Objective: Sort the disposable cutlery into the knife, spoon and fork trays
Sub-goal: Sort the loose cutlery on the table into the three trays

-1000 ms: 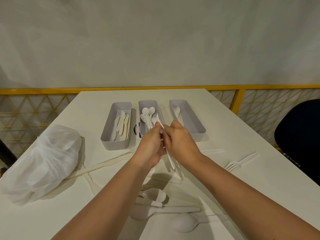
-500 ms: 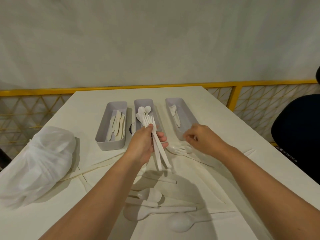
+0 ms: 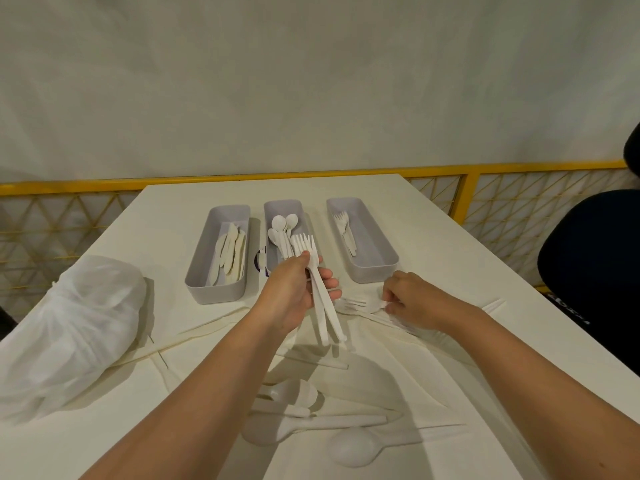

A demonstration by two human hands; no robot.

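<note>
Three grey trays stand side by side on the white table: the knife tray (image 3: pixel 196 289) on the left, the spoon tray (image 3: pixel 267 216) in the middle, the fork tray (image 3: pixel 377 268) on the right. My left hand (image 3: pixel 294 292) grips a bundle of white forks (image 3: pixel 323 306), tines up, in front of the spoon tray. My right hand (image 3: pixel 414 299) is down on the table just before the fork tray, its fingertips pinching a loose fork (image 3: pixel 356 304). Several spoons (image 3: pixel 353 450) lie near the table's front.
A crumpled white plastic bag (image 3: pixel 69 327) sits at the left. Flat wrappers and loose cutlery (image 3: pixel 322 420) cover the near table. A dark chair (image 3: pixel 588 271) stands at the right edge, with a yellow railing (image 3: pixel 467 199) behind.
My hands have parted: the left kept the fork bundle, and the right went down to the right onto a loose fork on the table.
</note>
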